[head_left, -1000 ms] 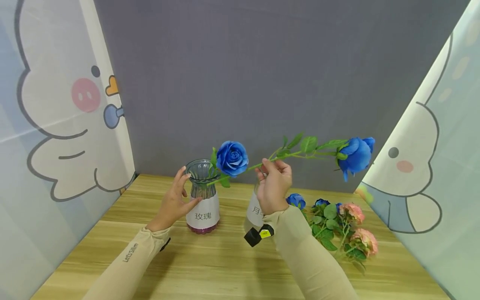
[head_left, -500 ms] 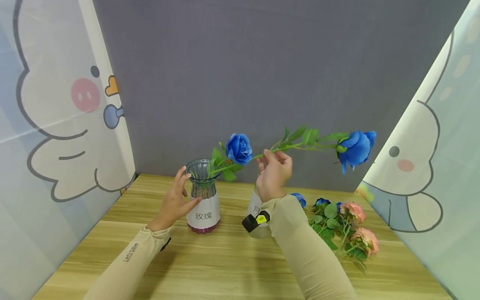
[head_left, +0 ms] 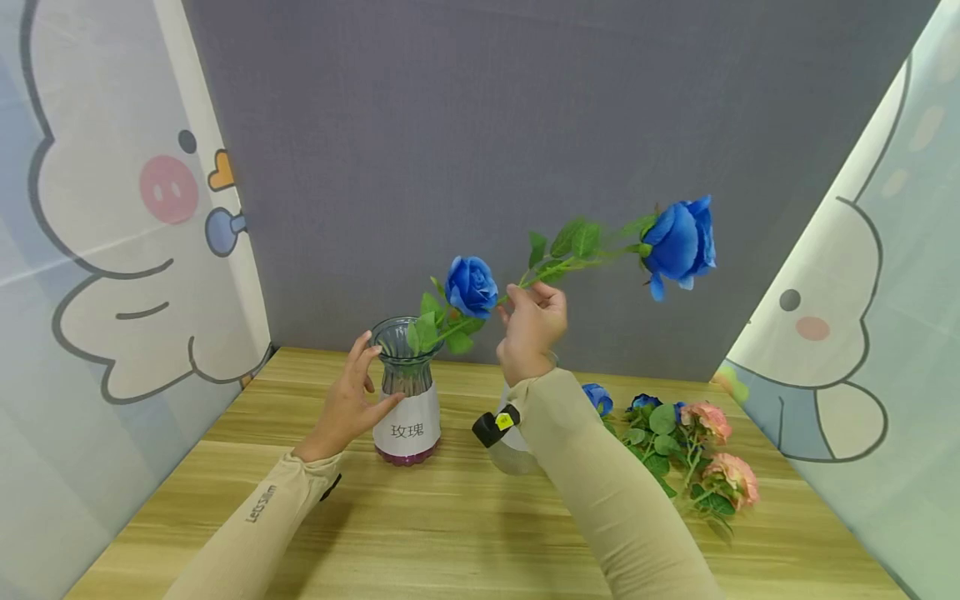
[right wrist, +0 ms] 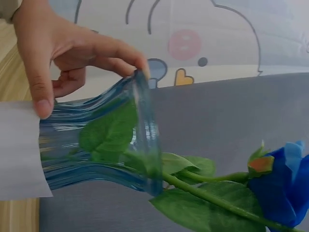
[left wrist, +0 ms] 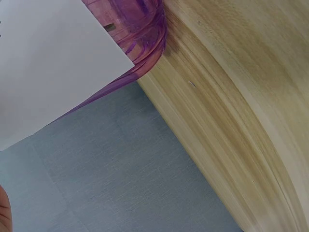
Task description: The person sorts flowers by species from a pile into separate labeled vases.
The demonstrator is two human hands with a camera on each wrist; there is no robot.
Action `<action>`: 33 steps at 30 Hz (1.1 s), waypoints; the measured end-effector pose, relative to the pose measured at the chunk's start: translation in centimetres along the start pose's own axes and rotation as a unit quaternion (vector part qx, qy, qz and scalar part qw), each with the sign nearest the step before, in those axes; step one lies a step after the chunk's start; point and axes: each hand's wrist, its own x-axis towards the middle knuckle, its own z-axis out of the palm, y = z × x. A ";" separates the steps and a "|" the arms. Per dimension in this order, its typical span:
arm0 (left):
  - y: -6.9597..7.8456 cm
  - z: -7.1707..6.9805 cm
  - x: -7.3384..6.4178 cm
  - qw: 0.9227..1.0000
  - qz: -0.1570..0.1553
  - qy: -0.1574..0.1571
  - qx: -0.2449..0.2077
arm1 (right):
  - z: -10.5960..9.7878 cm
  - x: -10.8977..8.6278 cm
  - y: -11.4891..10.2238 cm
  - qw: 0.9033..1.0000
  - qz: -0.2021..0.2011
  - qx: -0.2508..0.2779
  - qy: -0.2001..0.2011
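Observation:
A ribbed glass vase (head_left: 406, 379), bluish above and purple at its base, stands upright with a white paper label lettered 玫瑰. My left hand (head_left: 341, 412) holds it from the left, fingers at the rim and thumb on the neck. My right hand (head_left: 531, 332) pinches the green stem of a blue rose (head_left: 471, 287) spray, which has a second, larger bloom (head_left: 678, 243) out to the right. The stem slants down into the vase mouth; in the right wrist view a leaf (right wrist: 111, 130) shows inside the glass. The left wrist view shows the vase's purple base (left wrist: 140, 38).
A second labelled vase (head_left: 512, 460) stands behind my right wrist, mostly hidden. To the right on the wooden table (head_left: 420, 533) lie blue roses (head_left: 597, 398) and pink flowers (head_left: 729, 479) with green leaves. A grey panel (head_left: 480, 167) rises behind, with printed cloths on both sides.
My right hand has risen and shifted slightly left, tilting the rose spray steeper. The larger bloom has gone up and left; the smaller one sits higher. The left hand and vase have stayed put.

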 end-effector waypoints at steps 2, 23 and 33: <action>0.0 0.0 0.0 1.000 0.000 0.000 -0.002 | 0.2 -0.1 0.3 1.000 -0.004 -0.013 -0.004; 0.2 0.1 0.2 1.000 0.014 0.006 -0.004 | 0.2 -2.8 4.8 0.992 -0.028 -0.098 -0.074; 0.0 0.2 0.0 1.000 0.015 0.010 0.000 | -0.2 -3.5 6.5 0.979 -0.013 -0.151 -0.133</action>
